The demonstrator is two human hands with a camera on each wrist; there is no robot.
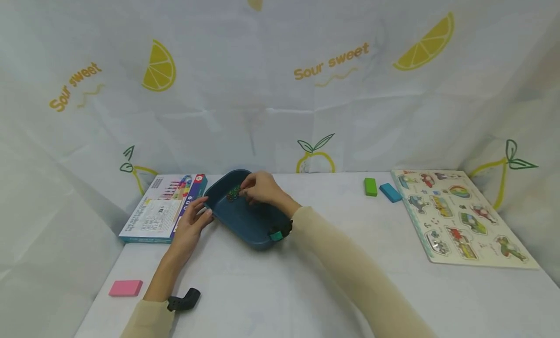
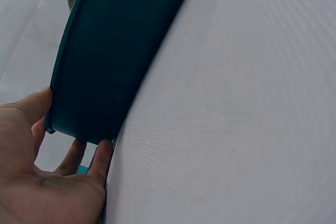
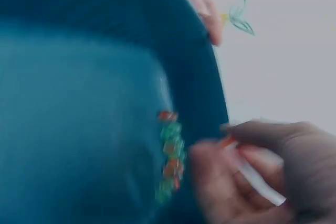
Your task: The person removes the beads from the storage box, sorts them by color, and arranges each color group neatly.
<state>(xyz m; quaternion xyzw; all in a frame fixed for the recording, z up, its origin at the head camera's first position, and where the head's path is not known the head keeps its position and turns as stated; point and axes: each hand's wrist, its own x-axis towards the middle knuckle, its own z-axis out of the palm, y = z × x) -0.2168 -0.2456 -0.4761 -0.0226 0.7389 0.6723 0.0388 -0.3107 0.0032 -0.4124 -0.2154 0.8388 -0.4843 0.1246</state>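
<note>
So there's this dark blue plastic tub (image 1: 245,221) sitting on the white-covered desk (image 1: 245,299), a bit left of centre and toward the back, set at a slant. The left hand (image 1: 191,223) has a grip on its near left end, thumb and fingers against the rim and outer wall. The right hand (image 1: 262,187) hangs over the tub, fingertips pinching a small orange piece (image 3: 228,140), and there's also a white strip (image 3: 258,182) running along the fingers; it's too blurry to say what either one really is. A little cluster of see-through green and reddish-orange beads (image 3: 172,150) lies on the tub floor up at the far left end, just beside that right hand. Left of the tub is a flat printed box (image 1: 164,206) with colourful pens or crayons on it, and a pink block (image 1: 125,288) lies closer to the front left. Over on the right you've got a green block (image 1: 370,187), a blue block (image 1: 390,192) right near it, then a big picture puzzle board (image 1: 459,221) lying flat. Behind everything hangs a white cloth (image 1: 218,99) with lemon slices and "Sour sweet" printed on it.
</note>
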